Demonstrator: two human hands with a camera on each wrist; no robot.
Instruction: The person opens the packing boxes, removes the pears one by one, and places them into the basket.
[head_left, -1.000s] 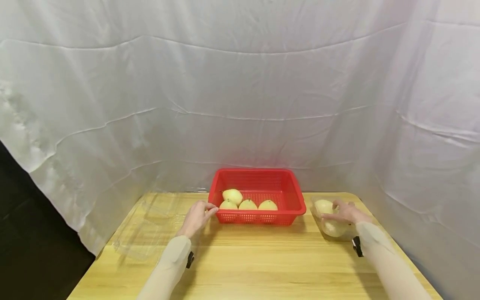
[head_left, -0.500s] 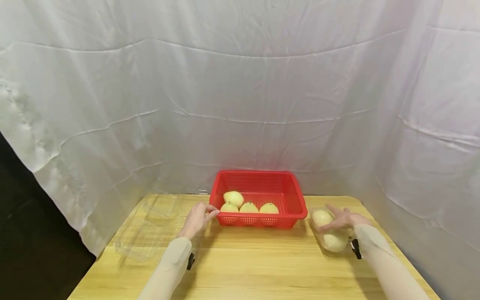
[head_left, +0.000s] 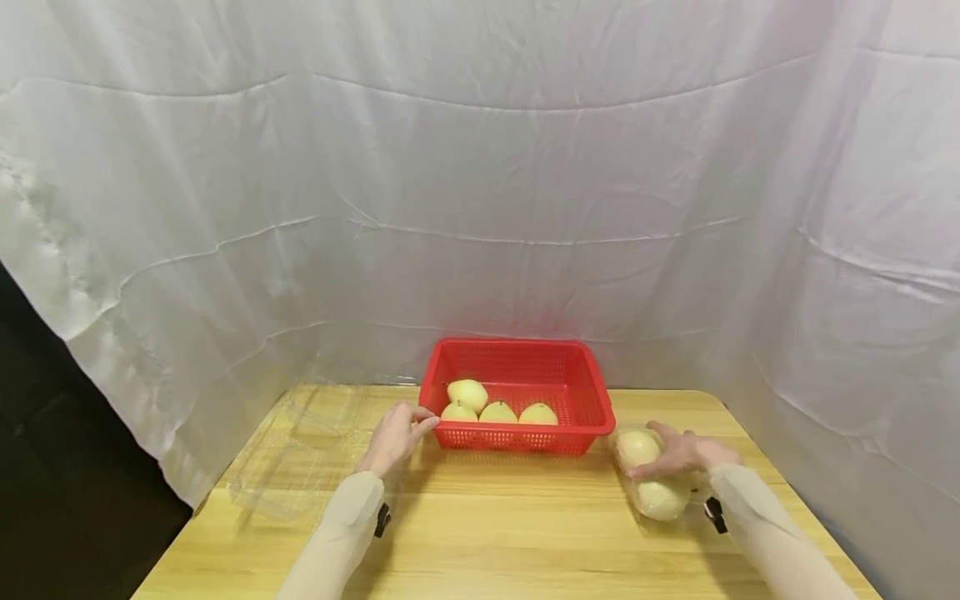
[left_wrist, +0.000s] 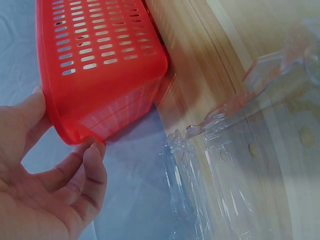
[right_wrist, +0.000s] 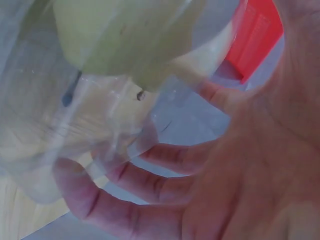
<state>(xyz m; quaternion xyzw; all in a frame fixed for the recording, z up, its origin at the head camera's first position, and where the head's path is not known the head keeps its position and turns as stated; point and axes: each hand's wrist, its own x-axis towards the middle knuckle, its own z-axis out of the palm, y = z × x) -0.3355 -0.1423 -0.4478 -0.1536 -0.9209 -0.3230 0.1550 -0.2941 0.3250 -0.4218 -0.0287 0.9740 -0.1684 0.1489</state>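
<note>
My left hand point(head_left: 393, 437) holds the rim at the left front corner of a red perforated plastic basket point(head_left: 517, 439). In the left wrist view its thumb and bent fingers sit on either side of that red rim. Several pale yellow pears point(head_left: 497, 412) lie along the basket's front and left. To the right, my right hand point(head_left: 681, 454) grips a clear plastic container point(right_wrist: 35, 175) from above, thumb and fingers round its sides. Two pears show inside it, a farther pear point(head_left: 637, 447) and a nearer pear point(head_left: 660, 501). Whether the container touches the table cannot be told.
Several clear plastic containers point(head_left: 277, 483) sit at the left of the wooden table point(head_left: 510, 533); their outlines are faint. Grey-white curtains point(head_left: 517, 175) hang behind the table and along both sides. A black area point(head_left: 67, 467) lies beyond the left curtain.
The container with the pears has moved toward me and slightly left with my right hand, whose fingers were spread wider half a second ago. My left hand stays at the basket's corner.
</note>
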